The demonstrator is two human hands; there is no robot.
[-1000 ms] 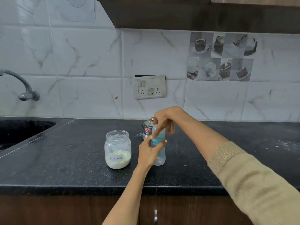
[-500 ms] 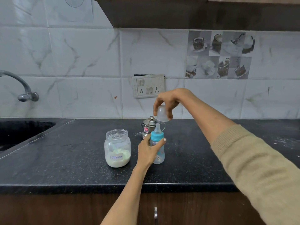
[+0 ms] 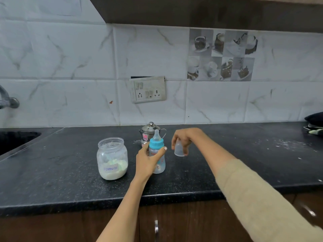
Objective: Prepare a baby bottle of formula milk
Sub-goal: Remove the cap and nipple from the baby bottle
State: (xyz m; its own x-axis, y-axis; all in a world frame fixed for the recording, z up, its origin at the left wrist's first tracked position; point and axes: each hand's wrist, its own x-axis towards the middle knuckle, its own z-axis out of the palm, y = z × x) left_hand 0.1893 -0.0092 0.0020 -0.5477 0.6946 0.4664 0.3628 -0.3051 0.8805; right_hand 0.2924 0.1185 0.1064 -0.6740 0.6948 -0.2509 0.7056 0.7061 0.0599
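A clear baby bottle [image 3: 159, 164] with a blue collar and a bare teat stands upright on the black counter [image 3: 70, 172]. My left hand [image 3: 148, 159] grips its body from the left. To the right of the bottle, my right hand [image 3: 183, 140] holds the clear bottle cap [image 3: 179, 150] from above, mouth down, just above the counter. A lidded glass jar [image 3: 112, 158] labelled "Formula", partly filled with pale powder, stands to the left of the bottle.
A small lidded steel pot [image 3: 148, 132] stands just behind the bottle. A sink [image 3: 15, 139] and tap [image 3: 7, 100] are at the far left. A wall socket [image 3: 148, 89] sits above. A dark object [image 3: 314, 119] lies at the far right, and white powder specks dust the counter there.
My right hand has lifted the clear cap off the bottle's teat and carried it down to the right, close to the counter. My left hand has kept hold of the bottle.
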